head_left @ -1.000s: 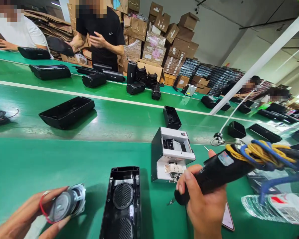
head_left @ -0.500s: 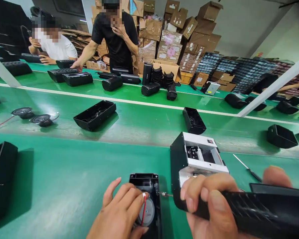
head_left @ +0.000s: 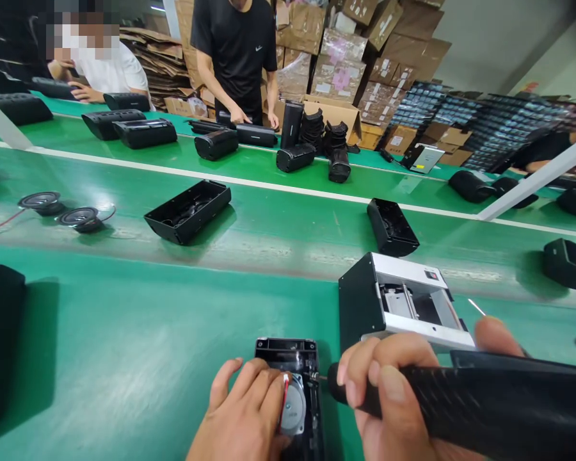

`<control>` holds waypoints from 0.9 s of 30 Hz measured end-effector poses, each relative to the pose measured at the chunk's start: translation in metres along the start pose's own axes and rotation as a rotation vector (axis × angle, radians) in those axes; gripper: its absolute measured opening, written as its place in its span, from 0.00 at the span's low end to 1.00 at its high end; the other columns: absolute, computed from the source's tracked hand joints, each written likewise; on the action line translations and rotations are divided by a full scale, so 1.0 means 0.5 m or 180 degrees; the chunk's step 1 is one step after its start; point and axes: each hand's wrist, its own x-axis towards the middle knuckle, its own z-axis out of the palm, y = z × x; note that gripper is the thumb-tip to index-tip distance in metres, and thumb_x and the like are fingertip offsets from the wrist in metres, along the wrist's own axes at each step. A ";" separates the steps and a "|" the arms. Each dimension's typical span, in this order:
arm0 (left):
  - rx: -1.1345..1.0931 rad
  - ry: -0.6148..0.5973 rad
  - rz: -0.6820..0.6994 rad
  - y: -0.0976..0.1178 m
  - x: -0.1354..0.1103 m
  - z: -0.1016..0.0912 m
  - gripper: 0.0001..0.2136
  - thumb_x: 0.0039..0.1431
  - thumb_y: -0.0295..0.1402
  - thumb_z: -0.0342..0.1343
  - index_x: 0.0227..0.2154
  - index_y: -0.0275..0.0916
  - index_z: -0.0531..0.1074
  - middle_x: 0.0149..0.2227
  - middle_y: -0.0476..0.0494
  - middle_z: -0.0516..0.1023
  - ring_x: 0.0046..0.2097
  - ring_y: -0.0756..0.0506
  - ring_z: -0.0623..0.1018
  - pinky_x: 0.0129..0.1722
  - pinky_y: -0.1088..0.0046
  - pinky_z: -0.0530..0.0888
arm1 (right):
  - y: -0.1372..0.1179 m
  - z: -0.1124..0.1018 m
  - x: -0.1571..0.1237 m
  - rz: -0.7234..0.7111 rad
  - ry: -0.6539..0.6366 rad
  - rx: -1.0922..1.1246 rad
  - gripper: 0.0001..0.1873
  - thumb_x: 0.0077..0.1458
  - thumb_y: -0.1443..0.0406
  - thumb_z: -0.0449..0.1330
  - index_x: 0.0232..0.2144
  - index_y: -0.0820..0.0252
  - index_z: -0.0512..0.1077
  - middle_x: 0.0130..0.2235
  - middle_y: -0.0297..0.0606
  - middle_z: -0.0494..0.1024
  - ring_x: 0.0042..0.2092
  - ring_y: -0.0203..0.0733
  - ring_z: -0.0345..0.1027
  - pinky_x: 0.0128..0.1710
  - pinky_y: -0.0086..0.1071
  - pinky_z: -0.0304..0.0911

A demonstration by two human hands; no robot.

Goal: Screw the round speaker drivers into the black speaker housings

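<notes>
Gripping a black, thick-bodied power screwdriver (head_left: 499, 403), fingers wrapped around it, the right hand (head_left: 398, 397) has brought its slim metal bit (head_left: 315, 377) further over the open black plastic casing (head_left: 288, 346), beside a round, grey-backed metal speaker (head_left: 295, 408). Held apart from the casing a second ago, the speaker now sits inside it, so the work seems to have passed from placing to fastening. The left hand (head_left: 249, 410) lies over it, fingers bent and close together; whether it pinches, I cannot tell. That hand hides much of the speaker, the casing's near end is cut off, and any screw is too small to make out.
</notes>
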 end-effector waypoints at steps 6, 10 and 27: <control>0.0214 0.0024 0.0056 -0.001 -0.003 0.003 0.24 0.55 0.22 0.68 0.52 0.51 0.74 0.48 0.62 0.87 0.53 0.46 0.85 0.67 0.64 0.60 | 0.027 0.003 -0.001 0.0094 -0.0040 0.0011 0.39 0.70 0.71 0.64 0.74 0.36 0.58 0.30 0.22 0.75 0.23 0.35 0.70 0.26 0.34 0.72; 0.0337 0.0058 0.0162 -0.007 -0.010 0.009 0.19 0.61 0.22 0.60 0.52 0.48 0.74 0.48 0.57 0.87 0.54 0.44 0.85 0.69 0.62 0.59 | 0.031 0.014 0.001 0.0193 -0.0035 0.0005 0.37 0.70 0.70 0.65 0.73 0.37 0.61 0.29 0.22 0.74 0.23 0.35 0.69 0.24 0.32 0.70; 0.0437 0.0154 0.0328 -0.010 -0.017 0.024 0.11 0.76 0.28 0.52 0.55 0.43 0.75 0.49 0.50 0.88 0.55 0.44 0.84 0.72 0.60 0.57 | 0.048 0.002 -0.009 0.0176 -0.0330 0.0020 0.33 0.73 0.69 0.63 0.72 0.40 0.60 0.30 0.22 0.72 0.23 0.35 0.68 0.25 0.33 0.70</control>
